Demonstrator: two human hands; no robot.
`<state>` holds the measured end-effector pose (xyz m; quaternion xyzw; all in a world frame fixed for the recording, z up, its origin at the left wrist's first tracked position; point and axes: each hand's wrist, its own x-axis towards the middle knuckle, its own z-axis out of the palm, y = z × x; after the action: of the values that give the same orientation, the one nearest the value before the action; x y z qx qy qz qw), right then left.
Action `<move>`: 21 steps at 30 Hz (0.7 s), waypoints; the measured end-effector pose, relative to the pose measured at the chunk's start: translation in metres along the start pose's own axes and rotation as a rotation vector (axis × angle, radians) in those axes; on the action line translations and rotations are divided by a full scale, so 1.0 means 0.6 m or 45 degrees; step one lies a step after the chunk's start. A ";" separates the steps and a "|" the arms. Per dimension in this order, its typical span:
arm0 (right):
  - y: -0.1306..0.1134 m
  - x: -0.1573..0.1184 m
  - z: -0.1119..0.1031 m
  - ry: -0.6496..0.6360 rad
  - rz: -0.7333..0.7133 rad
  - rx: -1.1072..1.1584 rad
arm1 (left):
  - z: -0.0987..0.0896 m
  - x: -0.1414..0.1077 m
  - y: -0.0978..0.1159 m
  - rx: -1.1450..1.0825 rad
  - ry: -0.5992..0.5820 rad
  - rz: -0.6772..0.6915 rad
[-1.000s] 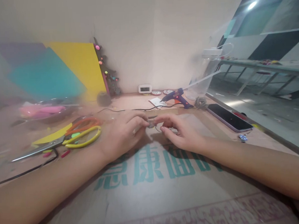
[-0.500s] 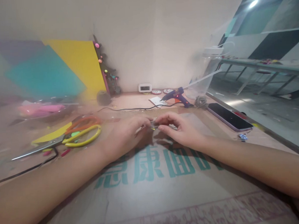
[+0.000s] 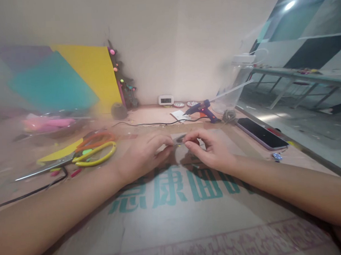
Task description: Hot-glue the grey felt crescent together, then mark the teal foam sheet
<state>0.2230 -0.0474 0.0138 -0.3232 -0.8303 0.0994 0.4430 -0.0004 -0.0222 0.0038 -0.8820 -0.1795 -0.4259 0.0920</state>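
Note:
My left hand (image 3: 149, 153) is closed in a pinch above a white printed sheet (image 3: 170, 226) with green characters. What its fingertips hold is too small to make out. Facing it, my right hand (image 3: 207, 148) has thumb and forefinger pressed together at the edge of a thin dark grey loop (image 3: 180, 139). Whether the loop is pinched or lies behind the fingers, I cannot tell. A tiny yellow bit (image 3: 178, 145) shows in the narrow gap between both hands.
Scissors (image 3: 94, 156) with yellow and orange handles lie left. Behind my hands are a blue glue gun (image 3: 202, 108), its black cord (image 3: 159, 123) and a small white clock (image 3: 166, 100). A phone (image 3: 260, 133) lies right. Coloured sheets (image 3: 99, 74) lean at the back left.
My fingertips have drawn slightly apart, the right hand shifting a little to the right. The grey loop between them shows more clearly.

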 end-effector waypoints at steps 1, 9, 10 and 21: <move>0.000 -0.001 -0.001 0.005 -0.040 -0.002 | 0.000 0.000 0.000 0.008 0.017 -0.016; 0.000 -0.001 -0.001 -0.007 -0.100 -0.041 | 0.001 0.001 0.002 -0.003 0.030 -0.024; 0.001 -0.001 -0.001 -0.013 -0.085 -0.041 | 0.000 0.001 0.001 -0.003 0.020 -0.025; 0.001 0.002 0.002 -0.075 0.080 -0.040 | -0.006 0.001 0.004 -0.012 -0.032 -0.041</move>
<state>0.2216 -0.0458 0.0135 -0.3529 -0.8340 0.1095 0.4097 -0.0016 -0.0251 0.0063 -0.8847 -0.1928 -0.4170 0.0786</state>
